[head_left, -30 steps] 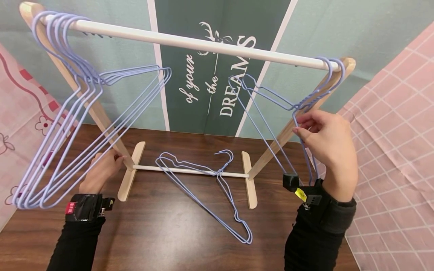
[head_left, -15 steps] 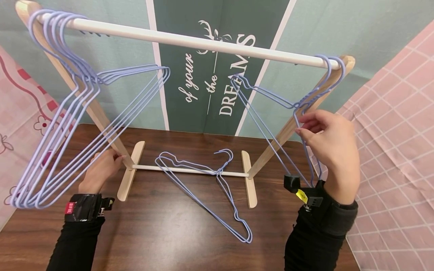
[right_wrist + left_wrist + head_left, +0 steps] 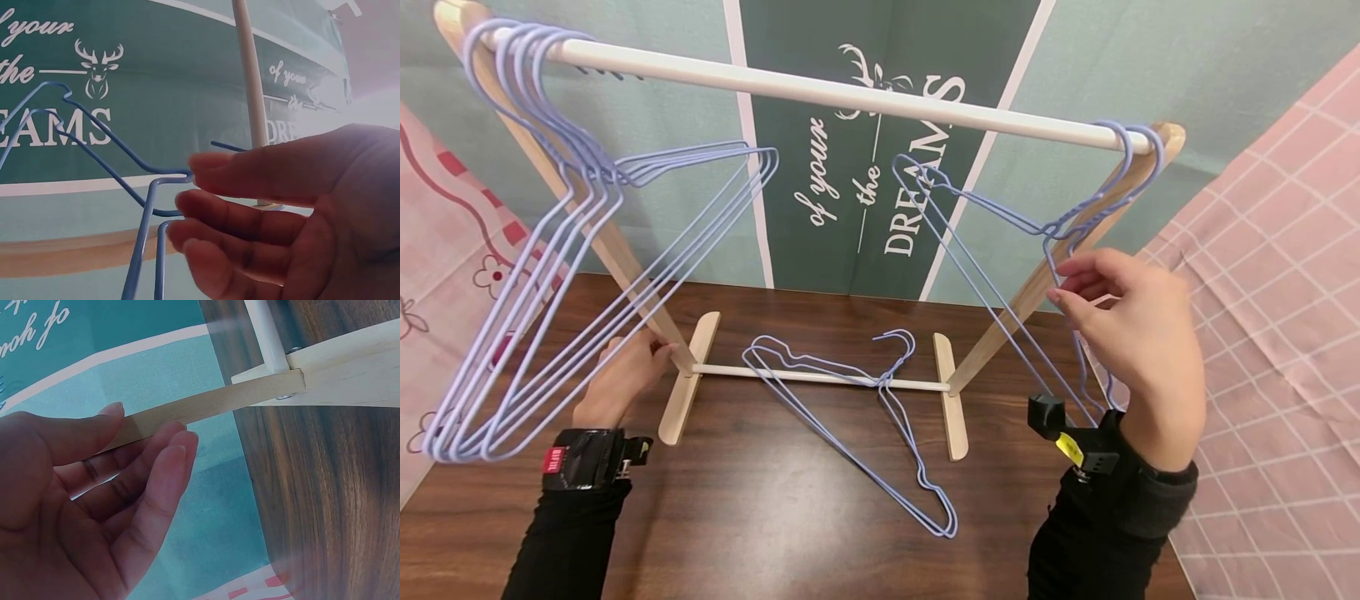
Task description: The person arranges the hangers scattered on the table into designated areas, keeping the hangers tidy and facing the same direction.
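Observation:
My left hand (image 3: pixel 628 375) grips the left wooden post (image 3: pixel 621 254) of a clothes rack low down; in the left wrist view, thumb and fingers lie on either side of this wooden post (image 3: pixel 219 402). My right hand (image 3: pixel 1138 333) is beside two blue wire hangers (image 3: pixel 1047 229) hooked on the right end of the white rail (image 3: pixel 850 99). Its fingers are loosely bent. In the right wrist view, the thumb (image 3: pixel 219 172) stands apart from the fingers, and the hanger wires (image 3: pixel 139 250) pass just beyond the fingertips. Several blue hangers (image 3: pixel 591 175) hang at the rail's left end.
More blue hangers (image 3: pixel 842 446) lie on the dark wooden table (image 3: pixel 760 533), partly across the rack's lower white bar (image 3: pixel 820 377). The rack's right foot (image 3: pixel 951 400) stands on the table. A green printed cloth (image 3: pixel 842 250) hangs behind.
My right hand has drawn slightly right and down from the hangers on the right. The far ends of those hangers have swung a little. My left hand stays on the post.

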The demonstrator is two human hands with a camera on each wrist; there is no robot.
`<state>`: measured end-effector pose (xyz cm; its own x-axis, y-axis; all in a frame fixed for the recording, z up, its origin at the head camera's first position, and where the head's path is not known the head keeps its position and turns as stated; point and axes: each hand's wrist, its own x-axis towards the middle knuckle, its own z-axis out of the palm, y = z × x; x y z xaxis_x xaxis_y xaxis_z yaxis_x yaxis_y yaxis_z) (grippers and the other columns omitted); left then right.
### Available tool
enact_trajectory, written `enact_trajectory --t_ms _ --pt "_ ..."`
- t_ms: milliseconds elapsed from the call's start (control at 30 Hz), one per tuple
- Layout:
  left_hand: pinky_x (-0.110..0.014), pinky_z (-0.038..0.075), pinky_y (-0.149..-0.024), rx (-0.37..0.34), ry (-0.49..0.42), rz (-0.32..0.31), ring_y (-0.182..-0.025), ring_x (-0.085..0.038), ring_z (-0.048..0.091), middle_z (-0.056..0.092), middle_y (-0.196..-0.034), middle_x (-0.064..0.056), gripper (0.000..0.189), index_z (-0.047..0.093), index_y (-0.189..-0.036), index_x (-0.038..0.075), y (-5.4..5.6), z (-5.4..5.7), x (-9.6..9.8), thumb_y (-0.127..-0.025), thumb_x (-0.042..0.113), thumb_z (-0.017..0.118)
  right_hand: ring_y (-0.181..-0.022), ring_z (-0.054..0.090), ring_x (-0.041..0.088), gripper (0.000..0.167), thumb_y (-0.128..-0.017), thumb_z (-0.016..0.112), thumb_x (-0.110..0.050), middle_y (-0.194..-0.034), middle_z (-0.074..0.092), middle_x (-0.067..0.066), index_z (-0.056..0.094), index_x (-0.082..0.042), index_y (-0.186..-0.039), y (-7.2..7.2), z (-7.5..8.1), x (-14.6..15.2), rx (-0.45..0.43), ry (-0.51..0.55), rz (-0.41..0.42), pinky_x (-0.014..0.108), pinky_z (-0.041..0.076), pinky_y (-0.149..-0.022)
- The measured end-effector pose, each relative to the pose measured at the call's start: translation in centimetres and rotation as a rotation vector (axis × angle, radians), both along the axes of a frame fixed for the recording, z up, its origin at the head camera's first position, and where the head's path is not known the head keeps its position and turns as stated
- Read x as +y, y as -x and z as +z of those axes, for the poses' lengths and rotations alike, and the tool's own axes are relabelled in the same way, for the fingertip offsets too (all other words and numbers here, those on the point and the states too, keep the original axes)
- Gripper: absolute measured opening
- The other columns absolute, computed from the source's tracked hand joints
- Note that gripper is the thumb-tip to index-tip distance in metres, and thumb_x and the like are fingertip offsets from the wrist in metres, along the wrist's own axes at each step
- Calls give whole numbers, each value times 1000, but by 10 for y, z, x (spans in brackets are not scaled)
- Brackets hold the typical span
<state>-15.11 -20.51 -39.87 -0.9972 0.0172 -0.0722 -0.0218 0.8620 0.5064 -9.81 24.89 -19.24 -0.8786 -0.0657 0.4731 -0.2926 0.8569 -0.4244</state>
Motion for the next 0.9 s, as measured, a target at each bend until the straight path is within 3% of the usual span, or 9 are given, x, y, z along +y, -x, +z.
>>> enact_trajectory --t_ms 400,567,733,900 --pt "-30 34 -50 -9 -27 5 -60 -22 45 51 -71 -9 25 55 -100 -3 0 1 0 -95 19 45 -64 49 -7 16 -78 65 4 -76 63 11 65 0 -94 -7 -8 -13 2 18 134 6 39 -61" --pt "-30 35 -51 -25 -31 1 -62 -22 46 51 -71 -8 27 55 -104 -3 0 2 0 -96 20 44 -69 51 -3 18 -78 66 5 -78 63 12 66 0 -95 -6 -15 -20 -35 48 189 7 40 -63" --pt "-30 35 -51 -20 -23 9 -63 -23 47 51 -71 -8 27 55 -106 -3 -1 1 1 -96 20 44 -66 55 7 17 -77 66 6 -76 64 8 66 0 -93 -1 -22 -26 -58 20 222 10 42 -60" --pt "-30 34 -51 9 -19 -3 -61 -22 45 50 -70 -9 25 55 -103 -5 -1 0 0 -95 16 44 -69 59 18 15 -79 66 3 -76 64 6 65 1 -94 7 -32 -32 -104 -18 288 21 45 -60"
